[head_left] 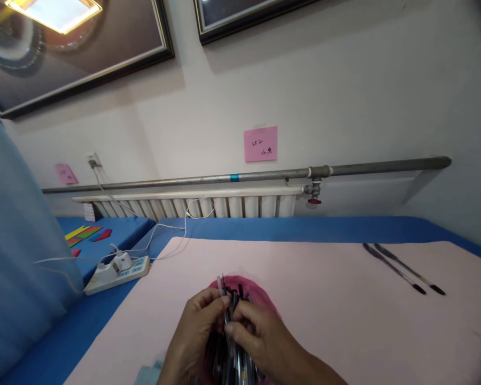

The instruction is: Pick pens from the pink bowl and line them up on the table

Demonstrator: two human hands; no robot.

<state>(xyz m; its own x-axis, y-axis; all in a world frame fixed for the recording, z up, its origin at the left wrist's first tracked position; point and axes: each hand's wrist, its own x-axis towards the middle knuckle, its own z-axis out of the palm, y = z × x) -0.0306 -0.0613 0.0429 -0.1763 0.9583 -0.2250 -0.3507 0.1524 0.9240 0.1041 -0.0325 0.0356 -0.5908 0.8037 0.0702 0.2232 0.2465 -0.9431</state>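
Above a pink bowl (260, 291) full of dark and clear pens (238, 369), both my hands are closed close together. My left hand (194, 326) pinches a thin pen (226, 316) between thumb and forefinger, with narrow tips sticking up past the fingers. On the same pen's lower part, the bent fingers and thumb of my right hand (260, 331) are closed. Whether a separate clear piece is pinched along with it is too small to tell. Much of the bowl is hidden behind my hands. Two assembled black-capped pens (404, 270) lie side by side on the pink sheet at right.
A pink sheet (320, 299) covers most of the blue table (304, 229). At left lies a white power strip (118, 277) with plugs and cables. Coloured flat pieces (88, 232) lie on another blue table. Behind are a radiator (240, 206) and a pipe (369, 167).
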